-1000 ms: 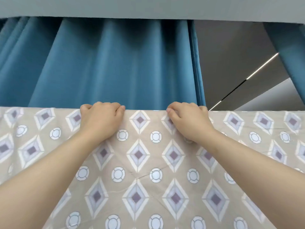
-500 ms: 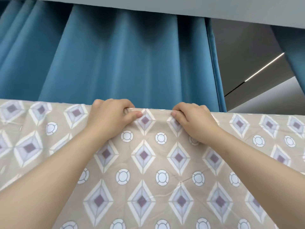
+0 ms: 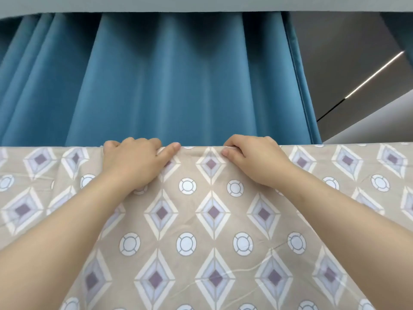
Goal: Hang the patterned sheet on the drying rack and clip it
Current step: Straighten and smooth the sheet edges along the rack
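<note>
Head view, sheet: A patterned sheet point(image 3: 201, 222) of smooth, lightly creased woven cloth, beige with white-edged lilac diamonds and pale ringed circles, fills the lower half of the frame.
Head view, lie of the sheet: Its top fold runs level from left to right, the long axis across the frame. The cloth falls toward the camera, and whatever carries the fold is hidden beneath it.
Head view, left hand: The left hand point(image 3: 134, 163) curls over the fold, with the thumb pinching the cloth on the near side.
Head view, right hand: The right hand point(image 3: 254, 161) grips the same fold just beside it, fingers hooked over the edge.
Head view, backdrop: A teal curtain point(image 3: 167, 86) hangs in deep soft pleats behind. A thin light strip point(image 3: 375, 74) slants across a grey ceiling at right.
</note>
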`<move>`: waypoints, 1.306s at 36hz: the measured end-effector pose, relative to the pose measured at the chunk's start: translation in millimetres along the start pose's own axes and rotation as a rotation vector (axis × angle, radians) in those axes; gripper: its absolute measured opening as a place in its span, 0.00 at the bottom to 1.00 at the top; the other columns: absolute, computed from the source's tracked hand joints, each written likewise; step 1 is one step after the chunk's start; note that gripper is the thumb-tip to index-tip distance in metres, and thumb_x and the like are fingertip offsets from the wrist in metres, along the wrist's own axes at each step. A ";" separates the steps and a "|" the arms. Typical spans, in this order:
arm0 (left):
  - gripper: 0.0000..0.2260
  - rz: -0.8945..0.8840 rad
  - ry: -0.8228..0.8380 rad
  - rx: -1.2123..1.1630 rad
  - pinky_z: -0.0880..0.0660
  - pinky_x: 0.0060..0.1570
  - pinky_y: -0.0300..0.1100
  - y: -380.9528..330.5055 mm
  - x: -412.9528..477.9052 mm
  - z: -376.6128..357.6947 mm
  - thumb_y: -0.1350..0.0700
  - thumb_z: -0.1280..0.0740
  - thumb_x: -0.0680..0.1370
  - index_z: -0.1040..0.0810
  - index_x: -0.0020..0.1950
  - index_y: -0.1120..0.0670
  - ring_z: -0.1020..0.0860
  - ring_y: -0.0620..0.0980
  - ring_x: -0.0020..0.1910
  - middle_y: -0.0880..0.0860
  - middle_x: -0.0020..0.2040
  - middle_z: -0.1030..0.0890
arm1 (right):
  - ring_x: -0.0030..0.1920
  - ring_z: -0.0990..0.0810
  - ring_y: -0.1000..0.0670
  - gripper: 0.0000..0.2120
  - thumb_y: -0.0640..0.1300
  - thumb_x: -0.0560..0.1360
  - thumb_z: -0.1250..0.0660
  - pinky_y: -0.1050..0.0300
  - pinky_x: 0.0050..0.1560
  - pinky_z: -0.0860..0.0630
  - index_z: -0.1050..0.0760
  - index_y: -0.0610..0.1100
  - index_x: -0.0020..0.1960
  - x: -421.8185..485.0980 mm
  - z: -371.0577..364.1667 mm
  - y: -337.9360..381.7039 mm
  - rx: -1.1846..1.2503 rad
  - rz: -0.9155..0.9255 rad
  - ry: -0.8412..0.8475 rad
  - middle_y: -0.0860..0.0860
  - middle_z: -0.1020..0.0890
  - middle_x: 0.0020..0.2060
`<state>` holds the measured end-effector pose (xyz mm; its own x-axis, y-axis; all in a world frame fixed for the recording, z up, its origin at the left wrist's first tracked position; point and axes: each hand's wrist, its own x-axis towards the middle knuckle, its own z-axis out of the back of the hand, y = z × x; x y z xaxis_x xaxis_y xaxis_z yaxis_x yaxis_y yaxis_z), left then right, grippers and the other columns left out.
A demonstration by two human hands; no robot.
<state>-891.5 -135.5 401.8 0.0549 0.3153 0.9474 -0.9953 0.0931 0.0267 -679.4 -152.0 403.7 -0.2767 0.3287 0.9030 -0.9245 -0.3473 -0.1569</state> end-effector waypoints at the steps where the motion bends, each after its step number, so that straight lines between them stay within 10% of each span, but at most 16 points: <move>1: 0.23 -0.004 0.002 -0.015 0.43 0.47 0.46 4.3 -1.4 -1.5 0.36 0.56 0.76 0.29 0.40 0.49 0.27 0.52 0.52 0.48 0.38 0.25 | 0.54 0.25 0.49 0.14 0.52 0.81 0.48 0.56 0.53 0.39 0.28 0.49 0.59 -1.0 -0.7 0.4 0.008 -0.002 -0.001 0.53 0.20 0.54; 9: 0.17 0.058 -0.124 -0.252 0.44 0.50 0.43 5.3 -12.1 -0.5 0.32 0.42 0.71 0.26 0.43 0.45 0.26 0.48 0.48 0.45 0.40 0.20 | 0.53 0.26 0.48 0.10 0.50 0.80 0.46 0.56 0.49 0.38 0.31 0.49 0.58 3.8 7.8 22.8 -0.032 0.080 0.032 0.53 0.21 0.53; 19: 0.17 0.095 -0.208 -0.140 0.43 0.56 0.46 57.3 -18.1 3.8 0.49 0.53 0.81 0.34 0.36 0.50 0.28 0.52 0.49 0.48 0.41 0.24 | 0.49 0.24 0.45 0.14 0.51 0.81 0.51 0.53 0.52 0.39 0.29 0.47 0.52 16.9 -17.1 65.8 -0.001 -0.010 -0.071 0.51 0.20 0.44; 25: 0.15 0.036 -0.090 -0.203 0.37 0.58 0.46 76.3 -11.5 7.7 0.52 0.50 0.82 0.25 0.56 0.52 0.26 0.55 0.57 0.51 0.53 0.20 | 0.52 0.26 0.45 0.15 0.50 0.81 0.52 0.51 0.51 0.40 0.28 0.49 0.54 26.0 -31.9 98.6 -0.019 0.002 -0.070 0.51 0.20 0.49; 31: 0.18 0.132 -0.078 -0.051 0.41 0.55 0.47 123.6 -14.5 5.7 0.48 0.54 0.82 0.30 0.41 0.51 0.27 0.54 0.53 0.50 0.46 0.22 | 0.52 0.26 0.45 0.16 0.51 0.81 0.52 0.51 0.52 0.40 0.27 0.47 0.52 27.7 -47.0 114.6 -0.033 -0.082 -0.131 0.50 0.20 0.48; 38: 0.12 0.087 -0.115 -0.421 0.42 0.55 0.41 151.1 -18.5 3.4 0.50 0.44 0.81 0.21 0.51 0.45 0.26 0.48 0.52 0.46 0.47 0.18 | 0.53 0.25 0.45 0.13 0.49 0.81 0.48 0.54 0.56 0.39 0.25 0.48 0.52 28.0 -50.7 122.5 0.055 -0.196 -0.181 0.51 0.20 0.44; 47: 0.13 -0.183 -0.697 -0.214 0.41 0.51 0.44 165.3 -33.5 -17.7 0.56 0.42 0.78 0.19 0.42 0.54 0.26 0.48 0.44 0.47 0.38 0.17 | 0.52 0.26 0.46 0.11 0.48 0.79 0.44 0.57 0.56 0.44 0.24 0.48 0.52 17.8 -55.6 140.0 -0.008 -0.144 -0.412 0.52 0.19 0.45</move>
<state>-1056.5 -113.9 368.8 0.0844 -0.3870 0.9182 -0.9339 0.2907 0.2084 -828.3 -146.0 375.5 -0.0190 -0.0051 0.9998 -0.9485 -0.3162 -0.0196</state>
